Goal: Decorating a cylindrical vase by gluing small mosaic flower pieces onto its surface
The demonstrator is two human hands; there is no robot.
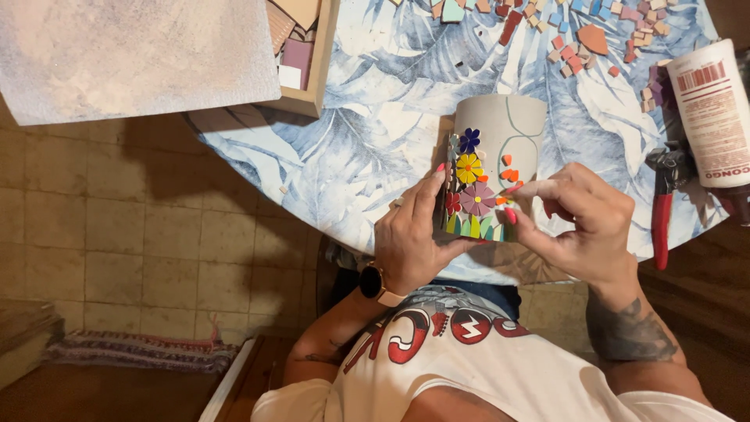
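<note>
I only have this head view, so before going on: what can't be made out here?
- Pot: its left side is hidden by the left hand; its back faces away.
- Right hand: whether its fingertips pinch a tile is too small to tell.
- Bottle: cut off by the right edge.
- Pliers: jaws in shadow.
- Tray: contents cut off by the top edge.

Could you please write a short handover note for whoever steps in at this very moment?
Left hand: steadies the grey pot, which lies on its side on the table.
Right hand: fingertips press a small orange piece onto the pot.
Done: mosaic flowers and a coloured band at the pot's near end.
Left: most of the pot is bare.
Loose tiles lie at the far edge of the table; the red nippers and white bottle are to the right.
</note>
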